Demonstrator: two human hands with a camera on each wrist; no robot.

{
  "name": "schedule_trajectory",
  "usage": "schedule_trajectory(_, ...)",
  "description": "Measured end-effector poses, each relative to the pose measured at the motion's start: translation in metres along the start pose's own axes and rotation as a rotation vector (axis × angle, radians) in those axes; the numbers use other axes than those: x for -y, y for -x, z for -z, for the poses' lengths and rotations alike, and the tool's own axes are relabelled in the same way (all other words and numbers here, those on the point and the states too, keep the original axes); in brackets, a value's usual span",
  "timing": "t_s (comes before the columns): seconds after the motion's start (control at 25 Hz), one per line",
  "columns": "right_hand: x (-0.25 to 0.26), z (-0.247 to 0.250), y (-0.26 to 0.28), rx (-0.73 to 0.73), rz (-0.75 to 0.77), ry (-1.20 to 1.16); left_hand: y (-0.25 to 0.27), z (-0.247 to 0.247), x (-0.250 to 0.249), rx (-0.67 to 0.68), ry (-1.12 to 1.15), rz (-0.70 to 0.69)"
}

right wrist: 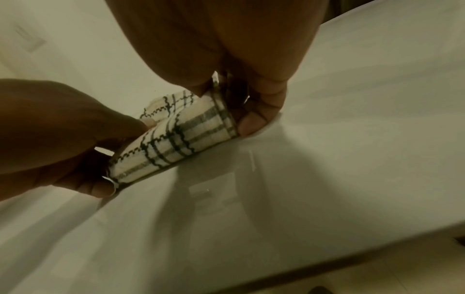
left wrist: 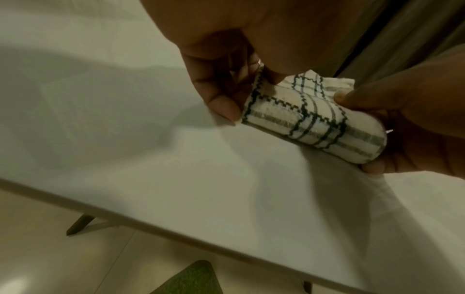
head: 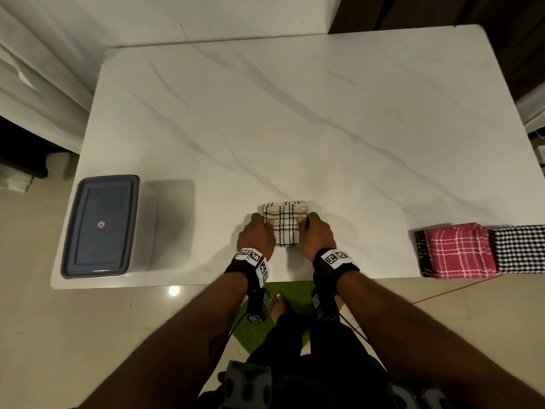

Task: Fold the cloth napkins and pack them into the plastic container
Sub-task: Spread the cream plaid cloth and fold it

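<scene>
So you've got both hands clamped on the folded white plaid napkin (head: 285,224) at the near middle of the bench (head: 295,128). Your left hand (head: 256,236) pinches its left edge, thumb on top and fingers (left wrist: 224,105) curled down the side to the bench. Your right hand (head: 317,235) does the same on the right edge, with the fingertips (right wrist: 251,124) tucked against the fold at bench level. Neither grip is open at all; both are closed tight around the cloth.

The napkin is folded into a thick little bundle, long axis running near to far, with the loose layered edges at the far end. It sits flat on the bench.

Your plastic container (head: 101,225) is off at the near left corner with its dark lid on. Two more folded napkins, a red plaid one (head: 458,250) and a black-and-white check one (head: 520,249), sit side by side at the near right edge.
</scene>
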State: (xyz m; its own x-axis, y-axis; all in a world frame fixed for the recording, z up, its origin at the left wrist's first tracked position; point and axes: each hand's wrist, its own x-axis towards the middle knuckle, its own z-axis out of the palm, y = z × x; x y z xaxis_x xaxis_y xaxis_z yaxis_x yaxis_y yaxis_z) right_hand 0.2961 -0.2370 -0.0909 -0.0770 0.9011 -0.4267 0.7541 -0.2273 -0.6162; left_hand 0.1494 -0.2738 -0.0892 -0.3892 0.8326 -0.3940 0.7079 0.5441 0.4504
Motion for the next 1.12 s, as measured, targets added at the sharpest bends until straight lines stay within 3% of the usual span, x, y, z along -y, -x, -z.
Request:
schedule_trajectory(0.2, 0.003, 0.003, -0.014, 0.011, -0.084, 0.055, -0.012, 0.004, -0.006, 0.022, -0.002, 0.074)
schedule_trajectory(0.28, 0.006, 0.006, -0.008, -0.04, -0.034, 0.112, -0.017, 0.007, -0.005, 0.05, 0.007, 0.091)
schedule_trajectory(0.4, 0.005, -0.001, 0.011, -0.25, 0.395, 0.467, -0.024, 0.009, -0.003, 0.083, 0.009, 0.104)
schedule_trajectory(0.48, 0.008, -0.014, 0.021, -0.202, 0.629, 0.59, -0.027, 0.009, -0.001, 0.099, 0.001, 0.104)
schedule_trajectory(0.52, 0.01, -0.022, 0.023, -0.144, 0.678, 0.629, -0.028, 0.009, -0.001, 0.11, 0.0, 0.108)
schedule_trajectory(0.88, 0.003, -0.037, -0.011, 0.133, 0.571, 0.72, -0.02, 0.014, -0.003, 0.121, -0.107, 0.053)
schedule_trajectory(1.0, 0.007, -0.036, -0.011, 0.138, 0.58, 0.698, -0.01, 0.018, -0.008, 0.064, -0.079, -0.024)
schedule_trajectory(1.12, 0.011, -0.018, -0.001, 0.099, 0.559, 0.624, -0.009, 0.024, -0.014, 0.046, 0.041, -0.009)
